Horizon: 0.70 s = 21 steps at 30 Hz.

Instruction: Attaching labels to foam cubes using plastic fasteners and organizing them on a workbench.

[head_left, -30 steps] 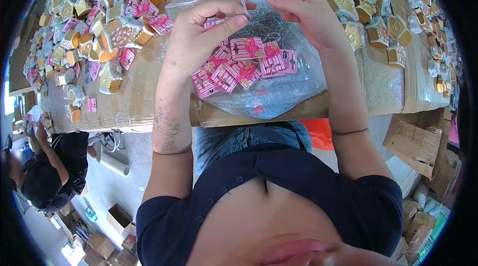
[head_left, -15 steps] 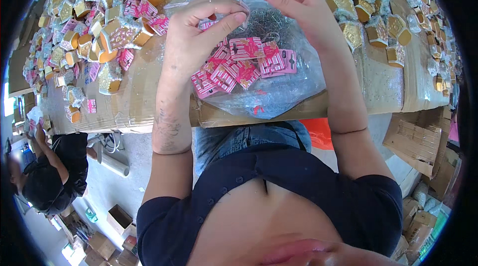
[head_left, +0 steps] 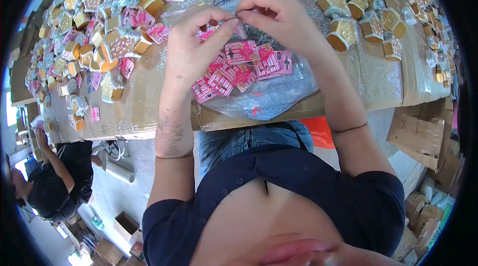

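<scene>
- Both hands have drawn together since a second ago: the left hand [head_left: 191, 47] and right hand [head_left: 279, 19], which then stood a little apart holding a pink card up, now meet fingertip to fingertip low over the clear plastic bag [head_left: 279, 97].
- Head view: both grips look pressed together on one small thing at the point where the thumbs touch, probably a fold of the bag's film or a small card; it is too small and too covered by fingers to tell which.
- Just below the pinch, inside the bag, lies the heap of pink cards [head_left: 239, 67], fanned loosely, so the hands work right above their supply.
- To the left of the grip and beyond it, gold and pink boxes [head_left: 107, 42] crowd the cardboard-covered table [head_left: 149, 111]; to its right stand more gold boxes [head_left: 343, 32], all within arm's reach.
- Hidden or unclear: the fingertips' undersides, the bag's mouth, and the table's far edge, cut by the lens rim.
- Lower left, another person [head_left: 55, 186] in dark clothes bends over; what they handle cannot be made out.
</scene>
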{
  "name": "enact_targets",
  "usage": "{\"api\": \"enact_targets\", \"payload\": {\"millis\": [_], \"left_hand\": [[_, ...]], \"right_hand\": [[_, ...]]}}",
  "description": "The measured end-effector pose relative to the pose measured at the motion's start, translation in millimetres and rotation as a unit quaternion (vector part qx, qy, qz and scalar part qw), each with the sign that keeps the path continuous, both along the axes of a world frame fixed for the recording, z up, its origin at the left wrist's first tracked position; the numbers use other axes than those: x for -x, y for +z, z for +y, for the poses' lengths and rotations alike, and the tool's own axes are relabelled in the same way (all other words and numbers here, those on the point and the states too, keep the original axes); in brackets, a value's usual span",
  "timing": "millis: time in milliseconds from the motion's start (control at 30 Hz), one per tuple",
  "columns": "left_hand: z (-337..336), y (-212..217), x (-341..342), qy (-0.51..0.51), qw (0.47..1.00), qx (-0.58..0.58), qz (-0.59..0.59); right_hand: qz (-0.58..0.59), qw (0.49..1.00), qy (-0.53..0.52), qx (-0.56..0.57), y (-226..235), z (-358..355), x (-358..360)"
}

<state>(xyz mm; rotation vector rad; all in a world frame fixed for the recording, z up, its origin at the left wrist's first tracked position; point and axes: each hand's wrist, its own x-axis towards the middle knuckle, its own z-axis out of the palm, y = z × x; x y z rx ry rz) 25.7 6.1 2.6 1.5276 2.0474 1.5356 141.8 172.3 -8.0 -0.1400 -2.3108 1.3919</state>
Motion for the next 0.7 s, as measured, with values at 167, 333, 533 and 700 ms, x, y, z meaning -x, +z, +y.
{"api": "enact_targets", "payload": {"millis": [167, 333, 533, 700], "left_hand": [[1, 19, -13, 0.043, 0.999, -0.011, 0.028], [-17, 43, -29, 0.091, 0.994, -0.054, 0.040], [-94, 89, -87, -0.080, 0.793, -0.596, 0.096], [-114, 112, -123, -0.073, 0.787, -0.545, 0.280]], "right_hand": [[-0.028, 0.959, 0.095, 0.265, 0, 5, -1], [-0.066, 0.848, 0.129, 0.510, 1, 16, -4], [-0.028, 0.719, 0.152, 0.678, -3, 26, -1], [-0.018, 0.713, 0.159, 0.683, -3, 31, -3]]}}
